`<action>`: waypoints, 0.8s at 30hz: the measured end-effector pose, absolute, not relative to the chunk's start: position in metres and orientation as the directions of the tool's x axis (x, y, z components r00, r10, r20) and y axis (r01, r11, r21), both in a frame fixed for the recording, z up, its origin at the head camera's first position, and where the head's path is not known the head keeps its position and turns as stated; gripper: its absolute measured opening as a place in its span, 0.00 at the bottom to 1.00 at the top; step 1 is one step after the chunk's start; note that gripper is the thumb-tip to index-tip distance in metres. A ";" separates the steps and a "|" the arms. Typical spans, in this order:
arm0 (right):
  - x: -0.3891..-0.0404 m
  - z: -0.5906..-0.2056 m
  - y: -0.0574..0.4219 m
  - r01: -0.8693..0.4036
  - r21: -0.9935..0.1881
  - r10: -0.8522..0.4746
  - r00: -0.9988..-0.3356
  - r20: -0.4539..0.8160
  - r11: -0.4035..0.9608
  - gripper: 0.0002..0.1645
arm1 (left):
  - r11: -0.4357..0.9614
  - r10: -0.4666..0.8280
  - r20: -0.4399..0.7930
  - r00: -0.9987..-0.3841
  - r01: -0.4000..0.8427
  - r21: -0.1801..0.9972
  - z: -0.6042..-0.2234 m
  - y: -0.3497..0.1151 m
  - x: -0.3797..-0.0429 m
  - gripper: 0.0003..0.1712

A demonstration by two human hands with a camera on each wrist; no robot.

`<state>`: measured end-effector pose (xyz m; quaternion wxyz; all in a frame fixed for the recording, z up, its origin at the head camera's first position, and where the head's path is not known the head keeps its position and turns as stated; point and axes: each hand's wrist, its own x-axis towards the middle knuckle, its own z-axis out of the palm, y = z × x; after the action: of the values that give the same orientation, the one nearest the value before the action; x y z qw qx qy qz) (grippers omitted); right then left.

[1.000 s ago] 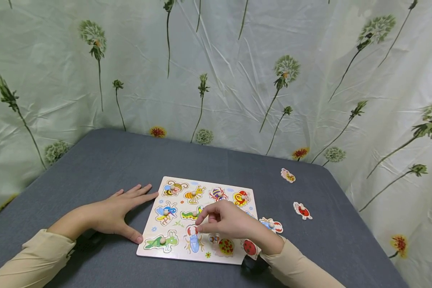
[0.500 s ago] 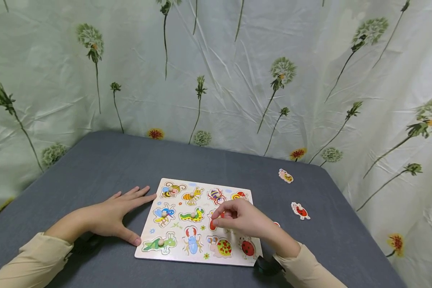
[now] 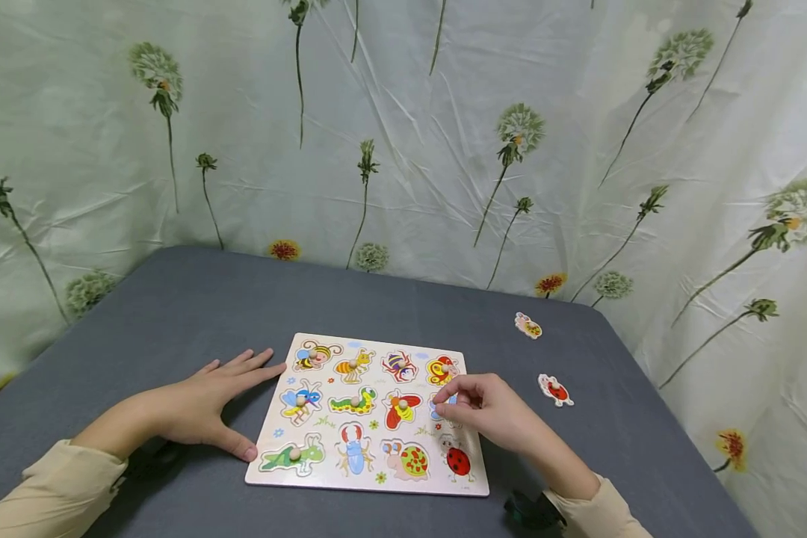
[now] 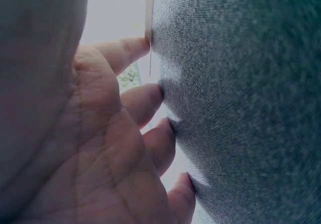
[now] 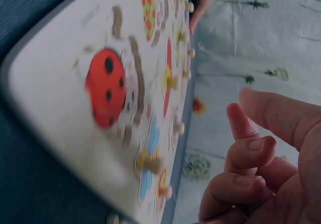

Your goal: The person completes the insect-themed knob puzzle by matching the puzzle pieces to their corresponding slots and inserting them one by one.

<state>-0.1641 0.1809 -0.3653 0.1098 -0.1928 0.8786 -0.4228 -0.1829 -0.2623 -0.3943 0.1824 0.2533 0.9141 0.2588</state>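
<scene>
A wooden peg puzzle board (image 3: 323, 482) with insect pictures lies on the table. My left hand (image 3: 202, 403) rests spread at its left side, thumb and index finger touching the edge; in the left wrist view its fingertips meet the grey cloth. Over the board's right side hovers my right hand (image 3: 491, 411), fingers loosely curled and holding nothing, near the blue-winged piece (image 5: 150, 158). Knobbed pieces such as the caterpillar (image 3: 353, 402) and grasshopper (image 3: 294, 454) sit in the board. The stag beetle (image 3: 354, 448), snail (image 3: 406, 459) and ladybug (image 3: 457, 457) pictures show no knobs.
Two loose pieces, a red ladybug (image 3: 555, 390) and a snail (image 3: 528, 326), lie on the grey table (image 3: 376, 306) to the right. A knob (image 5: 113, 219) shows at the right wrist view's bottom edge. A dandelion-print curtain (image 3: 430, 172) hangs behind the table.
My right hand has moved right across the board, from above the stag beetle picture to the right edge, uncovering the lower pictures. The loose blue beetle piece is now hidden. My left hand stays against the board.
</scene>
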 end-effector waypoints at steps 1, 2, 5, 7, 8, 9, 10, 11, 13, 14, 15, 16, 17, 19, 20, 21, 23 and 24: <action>-0.164 -0.366 0.184 -0.237 -0.786 -0.423 -0.905 -0.035 0.572 0.08 | 0.737 0.558 -0.201 -0.805 0.369 0.567 -0.395 -0.263 -0.183 0.71; -0.164 -0.366 0.186 -0.226 -0.786 -0.413 -0.910 -0.041 0.576 0.09 | 0.735 0.558 -0.201 -0.805 0.368 0.569 -0.395 -0.264 -0.183 0.71; -0.163 -0.366 0.195 -0.200 -0.789 -0.387 -0.920 -0.053 0.581 0.11 | 0.736 0.560 -0.195 -0.805 0.376 0.563 -0.396 -0.264 -0.182 0.71; -0.162 -0.365 0.200 -0.183 -0.795 -0.373 -0.926 -0.058 0.578 0.13 | 0.737 0.560 -0.194 -0.805 0.378 0.561 -0.396 -0.264 -0.183 0.71; -0.162 -0.365 0.203 -0.178 -0.798 -0.368 -0.928 -0.058 0.575 0.14 | 0.737 0.560 -0.194 -0.805 0.378 0.560 -0.396 -0.264 -0.183 0.71; -0.161 -0.364 0.205 -0.174 -0.801 -0.364 -0.929 -0.059 0.573 0.14 | 0.737 0.560 -0.194 -0.805 0.377 0.561 -0.396 -0.264 -0.183 0.71; -0.161 -0.365 0.207 -0.170 -0.803 -0.361 -0.931 -0.060 0.571 0.15 | 0.737 0.559 -0.195 -0.806 0.375 0.562 -0.396 -0.264 -0.183 0.71; -0.161 -0.365 0.208 -0.166 -0.804 -0.356 -0.933 -0.060 0.571 0.15 | 0.737 0.558 -0.196 -0.806 0.373 0.564 -0.395 -0.264 -0.183 0.71; -0.161 -0.366 0.211 -0.164 -0.802 -0.349 -0.935 -0.058 0.574 0.15 | 0.737 0.556 -0.198 -0.807 0.370 0.565 -0.395 -0.263 -0.183 0.71; -0.161 -0.367 0.212 -0.163 -0.799 -0.344 -0.937 -0.058 0.578 0.15 | 0.737 0.556 -0.198 -0.807 0.369 0.566 -0.395 -0.263 -0.183 0.71; -0.162 -0.368 0.213 -0.161 -0.796 -0.337 -0.940 -0.057 0.584 0.15 | 0.737 0.555 -0.198 -0.808 0.368 0.566 -0.395 -0.263 -0.183 0.71; -0.162 -0.369 0.214 -0.160 -0.792 -0.329 -0.943 -0.054 0.589 0.15 | 0.738 0.555 -0.198 -0.808 0.367 0.567 -0.395 -0.263 -0.183 0.71; -0.163 -0.369 0.215 -0.159 -0.788 -0.321 -0.946 -0.052 0.595 0.15 | 0.738 0.554 -0.199 -0.808 0.367 0.566 -0.395 -0.263 -0.182 0.71; -0.164 -0.371 0.218 -0.157 -0.781 -0.307 -0.951 -0.046 0.605 0.14 | 0.739 0.553 -0.199 -0.809 0.366 0.566 -0.395 -0.263 -0.182 0.71; -0.164 -0.372 0.219 -0.157 -0.777 -0.299 -0.953 -0.042 0.610 0.14 | 0.739 0.553 -0.199 -0.809 0.366 0.566 -0.395 -0.263 -0.182 0.71; -0.165 -0.372 0.220 -0.157 -0.775 -0.293 -0.955 -0.039 0.612 0.14 | 0.739 0.553 -0.198 -0.810 0.366 0.566 -0.395 -0.263 -0.182 0.71; -0.166 -0.373 0.222 -0.155 -0.772 -0.286 -0.958 -0.036 0.617 0.13 | 0.739 0.552 -0.199 -0.810 0.364 0.567 -0.395 -0.263 -0.182 0.71; -0.167 -0.373 0.224 -0.152 -0.771 -0.283 -0.958 -0.038 0.618 0.14 | 0.739 0.551 -0.200 -0.810 0.363 0.568 -0.395 -0.263 -0.182 0.71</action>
<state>-0.1666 0.2236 -0.3733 0.0780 -0.1211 0.8961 -0.4198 -0.1820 -0.2629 -0.3947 0.1806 0.2499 0.9148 0.2610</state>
